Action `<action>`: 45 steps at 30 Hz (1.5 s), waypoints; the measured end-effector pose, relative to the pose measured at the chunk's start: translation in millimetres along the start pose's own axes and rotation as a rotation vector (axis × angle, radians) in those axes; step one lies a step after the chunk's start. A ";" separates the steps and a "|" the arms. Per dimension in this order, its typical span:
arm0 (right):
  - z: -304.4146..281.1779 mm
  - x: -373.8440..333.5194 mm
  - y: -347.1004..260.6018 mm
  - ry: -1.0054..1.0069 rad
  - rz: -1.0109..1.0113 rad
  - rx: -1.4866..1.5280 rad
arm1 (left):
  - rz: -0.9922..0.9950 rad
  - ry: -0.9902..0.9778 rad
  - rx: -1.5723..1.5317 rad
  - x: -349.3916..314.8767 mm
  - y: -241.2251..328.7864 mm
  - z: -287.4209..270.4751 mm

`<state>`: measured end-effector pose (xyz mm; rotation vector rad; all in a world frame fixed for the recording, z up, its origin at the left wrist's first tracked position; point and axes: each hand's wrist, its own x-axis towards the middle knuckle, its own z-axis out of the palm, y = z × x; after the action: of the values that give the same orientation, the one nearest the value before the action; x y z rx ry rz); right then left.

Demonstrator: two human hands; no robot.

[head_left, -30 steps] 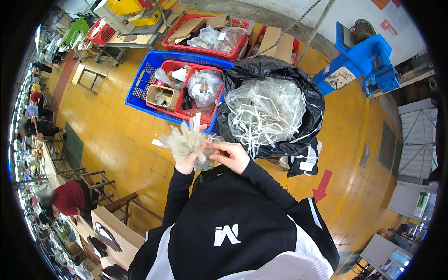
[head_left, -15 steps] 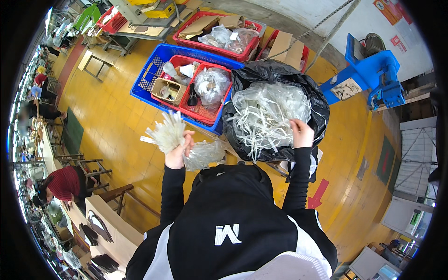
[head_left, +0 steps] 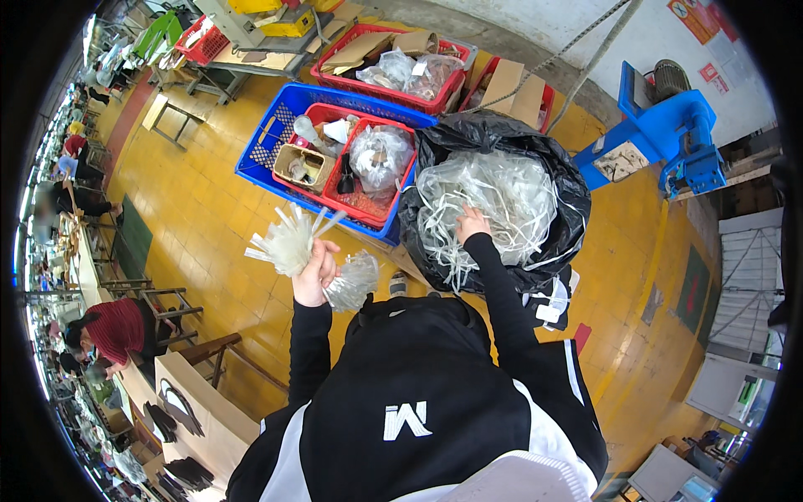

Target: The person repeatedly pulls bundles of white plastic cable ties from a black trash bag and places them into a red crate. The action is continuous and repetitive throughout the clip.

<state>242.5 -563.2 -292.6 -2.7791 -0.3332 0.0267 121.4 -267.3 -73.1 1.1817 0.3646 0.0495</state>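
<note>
My left hand (head_left: 314,274) is closed around a bundle of translucent plastic strips (head_left: 286,243). The strips fan out above the fist, and their gathered, crinkled ends (head_left: 353,283) show below it. My right hand (head_left: 473,224) is at the left part of a black plastic bag (head_left: 577,188), with its fingers bent down onto white plastic strips (head_left: 445,238). Those strips lie loose and tangled over a heap of clear plastic (head_left: 493,177) that fills the bag. Exactly what the right fingertips pinch is too small to make out.
Left of the bag stands a blue crate (head_left: 251,159) holding red trays (head_left: 361,209). Behind are a red crate (head_left: 452,99) and a cardboard piece (head_left: 507,94). A blue machine (head_left: 627,138) stands at right. Another person (head_left: 117,330) sits at far left.
My right hand has moved left across the bag, from its right side onto the strips at the left. My left hand still grips its bundle, which has turned slightly and sits a little lower.
</note>
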 end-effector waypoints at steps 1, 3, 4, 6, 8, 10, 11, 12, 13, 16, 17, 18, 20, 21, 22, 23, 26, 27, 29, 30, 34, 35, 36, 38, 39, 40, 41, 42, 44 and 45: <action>5.5 1.9 0.3 -0.003 0.013 -0.054 | 0.003 -0.011 -0.034 0.2 -0.8 -0.3; 1.3 6.3 -6.3 0.028 -0.026 0.101 | 0.020 -0.016 -0.103 -2.9 -5.2 -6.8; -14.2 5.9 -19.4 0.035 -0.050 0.181 | 0.026 -0.026 -0.113 -4.8 -5.8 -9.6; -53.3 -4.0 -48.0 0.124 -0.219 0.398 | 0.020 -0.060 -0.137 -8.9 -7.6 -12.6; -98.8 -18.3 -84.7 0.086 -0.286 0.635 | -0.019 -0.043 -0.197 -9.5 -19.8 -17.8; -124.5 -30.7 -113.4 0.070 -0.345 0.738 | -0.080 -0.031 -0.152 -7.8 -28.0 -16.3; -128.1 -35.4 -123.4 0.069 -0.365 0.749 | -0.114 -0.023 -0.076 -7.1 -31.4 -10.7; -131.5 -39.3 -132.3 0.067 -0.385 0.758 | -0.146 -0.015 0.000 -6.4 -34.2 -4.9; -138.8 -41.9 -142.6 0.029 -0.313 0.734 | -0.224 -0.045 -0.008 -5.0 -34.6 0.6; -152.1 -44.6 -154.6 -0.021 -0.142 0.617 | -0.232 -0.087 0.076 0.2 -38.7 15.2; -152.7 -42.1 -147.0 0.002 -0.118 0.549 | -0.229 -0.121 0.038 2.3 -39.2 15.0; -153.2 -40.3 -135.5 0.025 -0.094 0.479 | -0.215 -0.122 0.042 3.7 -36.4 17.2; -144.6 -38.2 -91.0 0.274 -0.052 0.462 | -0.184 -0.115 0.049 4.7 -28.6 21.3; -151.1 -38.8 -69.5 0.344 0.042 0.618 | -0.170 -0.115 0.033 7.1 -28.8 20.0; -157.7 -39.3 -49.0 0.396 0.126 0.662 | -0.173 -0.105 0.047 7.8 -27.2 18.6; -165.5 -42.1 -28.8 0.449 0.214 0.700 | -0.180 -0.101 0.058 9.1 -24.8 18.3; -182.1 -53.0 17.0 0.606 0.364 0.835 | -0.206 -0.073 0.063 11.2 -23.9 10.7; -187.0 -56.9 23.4 0.630 0.412 0.849 | -0.210 -0.062 0.069 11.2 -23.6 9.2; -189.5 -62.3 28.4 0.633 0.462 0.849 | -0.208 -0.036 0.027 11.2 -26.8 3.5; -177.7 -63.6 33.7 0.660 0.355 0.882 | -0.209 -0.036 0.029 12.1 -28.1 3.3; -114.7 -54.3 21.7 0.353 0.226 0.677 | -0.208 -0.028 0.057 12.9 -27.3 7.4; -90.0 -47.3 22.2 0.267 0.066 0.541 | -0.205 -0.025 0.071 12.0 -26.0 9.4; -65.1 -40.8 24.8 0.181 -0.092 0.397 | -0.207 -0.034 0.069 11.4 -25.6 11.1; -18.3 -34.5 34.2 0.168 -0.029 0.355 | -0.213 -0.056 0.063 12.0 -24.8 15.0; -15.3 -25.9 30.4 0.184 0.069 0.406 | -0.221 -0.067 0.054 11.2 -23.2 14.3; -15.2 -15.3 27.0 0.199 0.169 0.454 | -0.232 -0.080 0.045 10.2 -21.6 13.7; -15.4 -4.5 23.6 0.212 0.269 0.502 | -0.242 -0.093 0.036 9.4 -20.6 12.7; -15.9 6.1 18.7 0.215 0.211 0.557 | -0.240 -0.079 0.026 9.2 -20.7 10.7; -17.4 24.8 6.7 0.215 0.094 0.666 | -0.237 -0.046 0.005 6.6 -22.6 5.4; -8.0 30.2 4.3 0.246 0.080 0.675 | -0.237 -0.031 0.010 5.5 -23.1 5.3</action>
<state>273.3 -562.8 -285.8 -2.0943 -0.1154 -0.1538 124.7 -279.8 -93.8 1.1410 0.4762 -0.1768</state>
